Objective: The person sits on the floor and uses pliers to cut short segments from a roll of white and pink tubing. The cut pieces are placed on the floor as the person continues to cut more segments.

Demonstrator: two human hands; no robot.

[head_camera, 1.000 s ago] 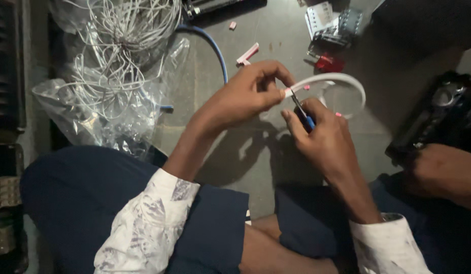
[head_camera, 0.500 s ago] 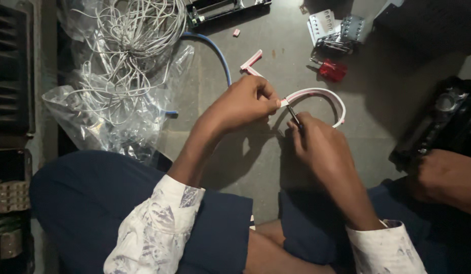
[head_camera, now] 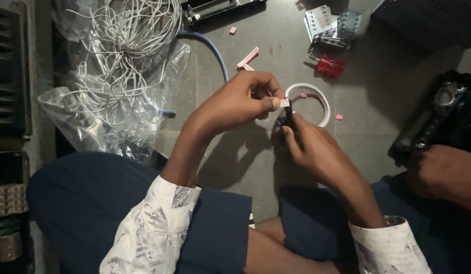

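two hands meet over a grey floor (head_camera: 377, 132): the left hand (head_camera: 235, 101) pinches the pink-tipped end of a flat white ribbon cable (head_camera: 316, 94) that loops away beyond the fingers, while the right hand (head_camera: 309, 144) grips a small dark blue-handled tool (head_camera: 289, 114) against that tip. scattered pink scraps (head_camera: 339, 117) suggest trimming is partly done; a bagged tangle of white wires (head_camera: 119, 56) lies untouched nearby.

The dark tool (head_camera: 289, 117) is mostly hidden between the hands.
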